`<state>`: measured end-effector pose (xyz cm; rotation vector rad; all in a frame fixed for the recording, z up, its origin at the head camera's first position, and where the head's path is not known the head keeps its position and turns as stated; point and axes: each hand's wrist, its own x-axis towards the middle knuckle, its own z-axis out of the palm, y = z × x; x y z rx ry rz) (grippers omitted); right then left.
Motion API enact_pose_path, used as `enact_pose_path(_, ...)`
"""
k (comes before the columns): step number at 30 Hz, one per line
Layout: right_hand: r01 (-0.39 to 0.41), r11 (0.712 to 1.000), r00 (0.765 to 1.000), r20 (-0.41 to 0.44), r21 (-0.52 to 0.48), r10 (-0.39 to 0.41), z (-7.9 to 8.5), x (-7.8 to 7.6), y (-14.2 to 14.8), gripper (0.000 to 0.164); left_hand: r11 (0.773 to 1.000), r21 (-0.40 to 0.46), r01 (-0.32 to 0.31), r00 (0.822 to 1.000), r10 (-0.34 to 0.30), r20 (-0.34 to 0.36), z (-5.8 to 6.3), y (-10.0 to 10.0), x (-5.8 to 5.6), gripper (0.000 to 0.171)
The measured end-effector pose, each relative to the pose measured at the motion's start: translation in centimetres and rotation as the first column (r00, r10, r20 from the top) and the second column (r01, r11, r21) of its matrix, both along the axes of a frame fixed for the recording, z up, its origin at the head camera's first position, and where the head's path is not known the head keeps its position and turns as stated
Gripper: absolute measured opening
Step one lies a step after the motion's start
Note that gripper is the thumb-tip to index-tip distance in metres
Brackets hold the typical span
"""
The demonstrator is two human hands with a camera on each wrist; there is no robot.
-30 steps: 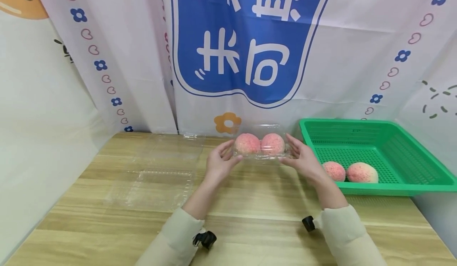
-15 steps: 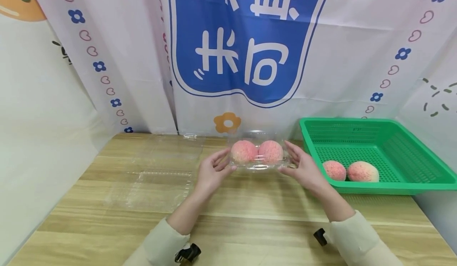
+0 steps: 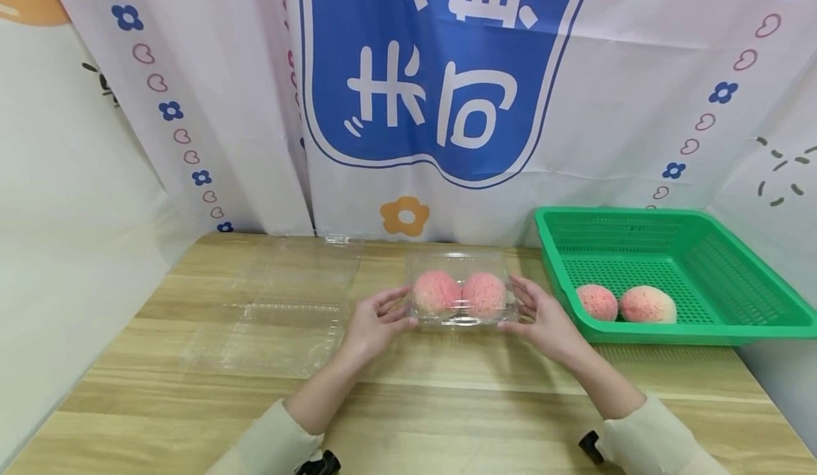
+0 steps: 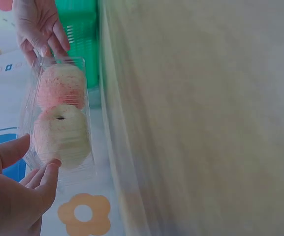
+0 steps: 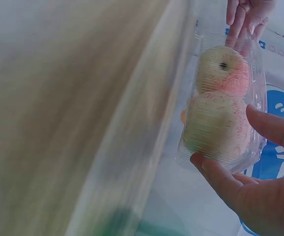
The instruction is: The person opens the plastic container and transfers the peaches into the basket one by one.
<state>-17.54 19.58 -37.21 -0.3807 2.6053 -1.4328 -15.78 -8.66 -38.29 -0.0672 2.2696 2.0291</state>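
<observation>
A clear plastic clamshell box (image 3: 464, 259) with two pink peaches inside, one at left (image 3: 437, 292) and one at right (image 3: 483, 295), is held up in front of the person. My left hand (image 3: 375, 327) grips its left end between thumb and fingers. At the right end, my right hand (image 3: 545, 325) holds the box the same way. The left wrist view shows the ribbed plastic (image 4: 63, 132) over the peaches' paler sides. In the right wrist view, the thumb (image 5: 269, 125) lies on one side of the box and fingers on the other.
On the right of the wooden table (image 3: 459, 404) stands a green basket (image 3: 696, 332) with two more peaches, a left one (image 3: 597, 303) and a right one (image 3: 647, 305). Another clear plastic box (image 3: 281, 340) lies unfolded at left. A printed curtain (image 3: 357, 205) hangs behind.
Both hands have brought the box with its two peaches down in the head view, toward the person. The basket and the unfolded box have stayed in place.
</observation>
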Motion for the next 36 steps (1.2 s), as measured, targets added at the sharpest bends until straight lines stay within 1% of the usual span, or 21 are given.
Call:
enact_pose_path(5, -0.013, 1.000, 1.000, 0.016, 0.008, 0.013, -0.6, 0.6, 0.0, 0.087, 1.000, -0.016, 0.019, 1.000, -0.019, -0.001, -0.3, -0.2, 0.5, 0.056)
enact_pose_path(9, -0.023, 1.000, 1.000, 0.015, 0.018, 0.023, -1.1, 1.0, 0.1, 0.087, 0.999, -0.029, 0.035, 0.999, -0.035, 0.004, -0.4, -0.3, 0.7, 0.056)
enact_pose_path(16, -0.019, 0.999, 1.000, 0.018, 0.032, 0.019, -1.5, 1.4, 0.2, 0.086, 0.994, -0.094, 0.056, 0.998, -0.053, 0.034, -0.5, -0.4, 0.6, 0.057)
enact_pose_path(20, -0.023, 0.999, 1.000, 0.013, 0.039, 0.022, -1.5, 1.6, 0.3, 0.086, 0.992, -0.108, 0.069, 0.997, -0.065, 0.038, -0.6, -0.4, 0.5, 0.057)
enact_pose_path(23, -0.037, 0.995, 0.999, -0.009, 0.089, 0.038, -1.4, 1.7, 0.4, 0.086, 0.990, -0.105, 0.088, 0.996, -0.085, 0.037, -0.5, -0.4, 0.6, 0.057)
enact_pose_path(25, -0.051, 0.983, 0.996, -0.059, 0.179, 0.063, -1.1, 1.8, 0.5, 0.088, 0.987, -0.117, 0.109, 0.994, -0.105, 0.040, -0.5, -0.5, 0.6, 0.058)
enact_pose_path(28, -0.058, 0.948, 0.983, -0.148, 0.312, 0.109, -0.6, 2.0, 0.2, 0.090, 0.981, -0.135, 0.140, 0.990, -0.135, 0.047, -0.3, -0.8, 0.6, 0.062)
enact_pose_path(30, -0.053, 0.925, 0.967, -0.213, 0.375, 0.142, -0.2, 1.9, -0.2, 0.088, 0.975, -0.156, 0.158, 0.987, -0.151, 0.053, -0.2, -1.0, 0.6, 0.065)
enact_pose_path(33, -0.071, 0.913, 0.941, -0.277, 0.402, 0.195, 0.4, 1.5, -1.2, 0.079, 0.968, -0.170, 0.185, 0.982, -0.175, 0.072, -0.2, -1.4, 0.4, 0.068)
enact_pose_path(36, -0.106, 0.902, 0.911, -0.323, 0.419, 0.257, 1.0, 1.1, -2.6, 0.071, 0.958, -0.174, 0.229, 0.971, -0.212, 0.108, -0.2, -1.6, 0.1, 0.068)
